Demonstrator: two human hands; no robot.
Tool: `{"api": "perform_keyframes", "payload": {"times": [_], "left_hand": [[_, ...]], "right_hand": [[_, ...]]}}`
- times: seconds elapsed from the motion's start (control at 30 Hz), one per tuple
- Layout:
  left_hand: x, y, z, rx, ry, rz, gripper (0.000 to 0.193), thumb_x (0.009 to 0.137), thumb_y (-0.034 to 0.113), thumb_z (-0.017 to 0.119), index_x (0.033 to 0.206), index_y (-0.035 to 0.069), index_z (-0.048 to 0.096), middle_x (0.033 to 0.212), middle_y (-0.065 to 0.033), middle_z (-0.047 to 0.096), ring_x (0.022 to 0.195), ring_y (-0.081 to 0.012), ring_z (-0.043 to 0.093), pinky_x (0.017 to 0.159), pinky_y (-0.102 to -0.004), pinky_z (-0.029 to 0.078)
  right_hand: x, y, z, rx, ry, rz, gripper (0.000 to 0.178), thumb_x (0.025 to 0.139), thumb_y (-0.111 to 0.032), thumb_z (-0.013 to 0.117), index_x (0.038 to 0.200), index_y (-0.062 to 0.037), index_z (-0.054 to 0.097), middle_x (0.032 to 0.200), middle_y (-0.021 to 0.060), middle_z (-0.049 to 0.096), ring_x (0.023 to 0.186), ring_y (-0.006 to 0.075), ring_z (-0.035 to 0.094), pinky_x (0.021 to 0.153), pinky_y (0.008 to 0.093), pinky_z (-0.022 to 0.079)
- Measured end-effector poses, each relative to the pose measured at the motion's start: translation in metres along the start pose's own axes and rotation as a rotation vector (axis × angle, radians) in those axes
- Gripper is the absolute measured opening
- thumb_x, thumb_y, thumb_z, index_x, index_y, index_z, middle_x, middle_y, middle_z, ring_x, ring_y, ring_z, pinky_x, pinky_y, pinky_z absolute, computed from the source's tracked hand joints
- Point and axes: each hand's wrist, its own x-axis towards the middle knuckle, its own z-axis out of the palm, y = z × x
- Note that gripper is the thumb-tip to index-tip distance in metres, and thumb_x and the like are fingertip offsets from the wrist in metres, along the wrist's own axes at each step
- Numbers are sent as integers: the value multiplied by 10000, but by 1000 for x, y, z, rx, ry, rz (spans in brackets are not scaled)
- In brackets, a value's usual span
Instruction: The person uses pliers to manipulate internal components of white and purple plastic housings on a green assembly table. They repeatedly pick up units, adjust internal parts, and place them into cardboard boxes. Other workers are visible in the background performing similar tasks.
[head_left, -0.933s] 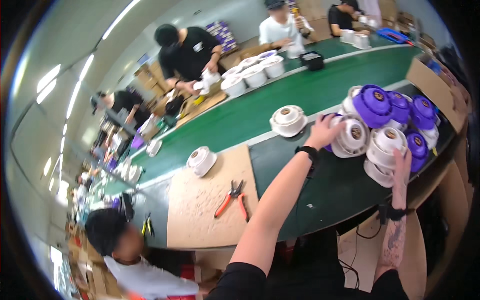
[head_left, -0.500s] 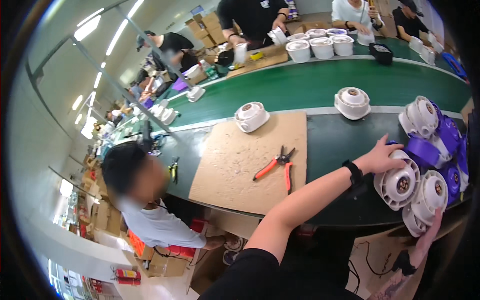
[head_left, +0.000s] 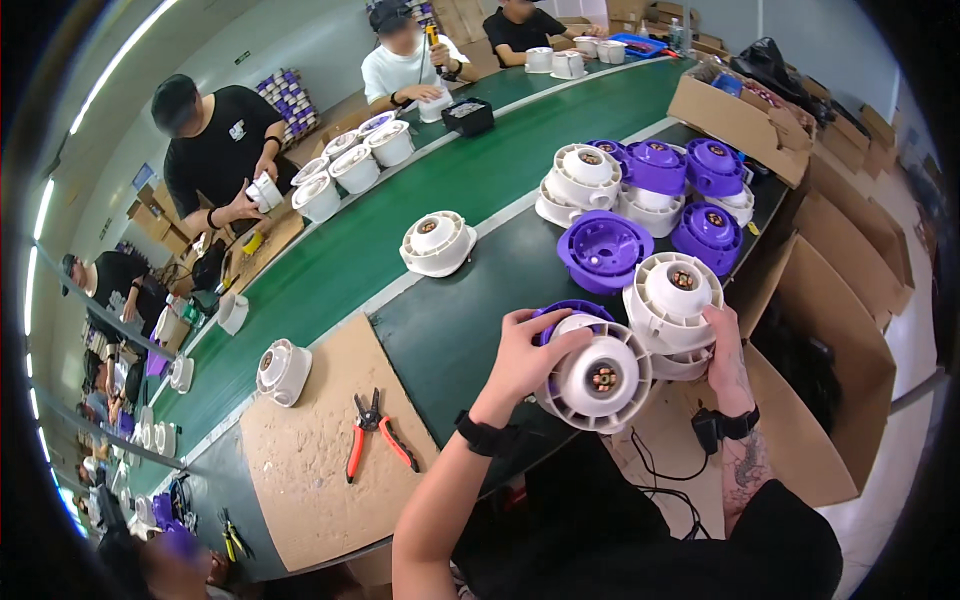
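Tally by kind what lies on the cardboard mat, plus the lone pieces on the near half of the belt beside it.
Red-handled pliers, on the mat: 1
White round housings, on the belt: 2
Total: 3

pliers point(head_left: 377, 433) on board point(head_left: 300, 470), left of hands point(head_left: 522, 357)

I see a white ribbed housing point(head_left: 600, 378) backed by a purple shell point(head_left: 563, 312), and more purple shells point(head_left: 604, 247) among white housings point(head_left: 672, 292) on a dark green bench point(head_left: 450, 320). The conveyor belt point(head_left: 340, 265) is brighter green. Red-handled pliers point(head_left: 375, 432) lie on a tan board point(head_left: 305, 460). My left wrist carries a black band point(head_left: 481, 435), and my right forearm a dark tattoo point(head_left: 745, 470).
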Motion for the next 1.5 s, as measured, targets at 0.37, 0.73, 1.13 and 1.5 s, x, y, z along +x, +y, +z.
{"api": "perform_keyframes", "payload": {"times": [0.37, 0.73, 1.13, 1.5], "left_hand": [[-18, -8, -8, -626, -286, 33, 391, 1009, 185, 630, 1324, -45, 663, 1104, -82, 733, 948, -133, 699, 842, -290, 571], [-144, -16, -42, -279, 52, 194, 629, 825, 392, 857, 1308, 30, 679, 1267, -113, 433, 1276, -261, 435, 1153, -377, 317], [-497, -144, -15, -1112, 682, -1, 811, 666, 490, 804, 1235, -71, 666, 1359, -115, 446, 1279, -222, 473, 1087, -327, 389], [-666, -312, 176, -1771, 1784, -66, 636, 1014, 454, 547, 1444, -14, 532, 1402, -226, 624, 1258, -394, 630, 1089, -521, 516]], "right_hand": [[-46, 30, -22, 524, -235, 241, 631, 941, -335, 624, 1480, -28, 505, 1432, 105, 623, 1292, 256, 614, 1119, 428, 465], [-103, 45, -14, 700, -635, 44, 962, 881, -668, 517, 1658, -173, 241, 1679, 138, 306, 1516, 387, 350, 1232, 571, 325], [-269, 2, 223, 683, -1876, 801, 1088, 693, -444, 909, 1547, -76, 346, 1534, 181, 454, 1384, 322, 510, 1157, 520, 407], [-470, 165, 380, -344, -2513, 926, 928, 824, -384, 770, 1561, -25, 336, 1521, 118, 478, 1445, 221, 430, 1230, 374, 303]]}}
